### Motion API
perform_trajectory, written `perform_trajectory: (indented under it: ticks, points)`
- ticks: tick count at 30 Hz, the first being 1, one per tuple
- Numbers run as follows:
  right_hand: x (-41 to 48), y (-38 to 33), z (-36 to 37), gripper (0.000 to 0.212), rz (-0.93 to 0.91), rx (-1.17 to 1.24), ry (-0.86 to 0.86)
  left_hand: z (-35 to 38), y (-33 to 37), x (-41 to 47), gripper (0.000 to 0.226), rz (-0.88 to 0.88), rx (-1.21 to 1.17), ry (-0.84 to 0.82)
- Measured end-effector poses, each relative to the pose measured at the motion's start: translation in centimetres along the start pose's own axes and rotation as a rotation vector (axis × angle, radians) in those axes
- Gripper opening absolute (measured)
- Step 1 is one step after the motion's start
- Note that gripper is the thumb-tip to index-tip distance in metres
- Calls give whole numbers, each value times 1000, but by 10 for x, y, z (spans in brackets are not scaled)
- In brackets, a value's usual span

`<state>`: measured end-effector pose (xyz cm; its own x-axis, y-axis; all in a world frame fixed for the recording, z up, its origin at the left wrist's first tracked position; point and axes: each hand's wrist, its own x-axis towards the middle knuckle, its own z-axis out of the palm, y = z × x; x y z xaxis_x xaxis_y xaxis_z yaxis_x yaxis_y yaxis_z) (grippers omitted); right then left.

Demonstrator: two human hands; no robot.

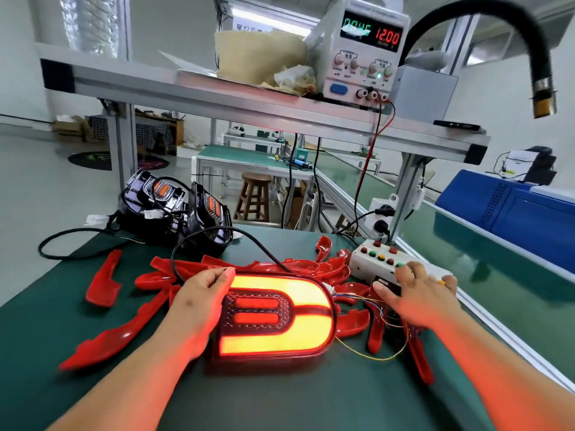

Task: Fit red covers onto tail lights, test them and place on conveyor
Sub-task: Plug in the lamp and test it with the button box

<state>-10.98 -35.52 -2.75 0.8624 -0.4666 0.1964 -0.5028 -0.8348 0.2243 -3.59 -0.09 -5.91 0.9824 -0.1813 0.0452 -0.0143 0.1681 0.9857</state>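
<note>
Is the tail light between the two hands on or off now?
On. The tail light glows brightly in a U-shaped band, and the fingers of the right hand reach the button box.

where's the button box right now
Head view, right of centre: the button box sits just beyond the right hand, which reaches its near end, with the lit tail light to its left and the conveyor to its right.

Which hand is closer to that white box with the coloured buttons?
The right hand: it lies spread open, touching the near end of the button box. The left hand is off to the box's left, gripping the left edge of the lit tail light.
</note>
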Motion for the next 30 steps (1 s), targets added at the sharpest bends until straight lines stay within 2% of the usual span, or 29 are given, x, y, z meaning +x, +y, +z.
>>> perform_trajectory:
  ticks: [7, 17, 20, 30]
  points:
    - [9, 4, -3, 106, 7, 24, 9, 2, 0, 0, 21, 9, -12, 23]
    - [18, -10, -4, 93, 34, 15, 55, 3, -1, 0, 25, -23, -33, 24]
    - [28, -25, -4, 88, -17, 62, -9, 2, -2, 0, 25, -16, -26, 20]
    - [42, -44, 9, 120, -12, 130, -45, 1, -2, 2, 23, -57, -36, 21]
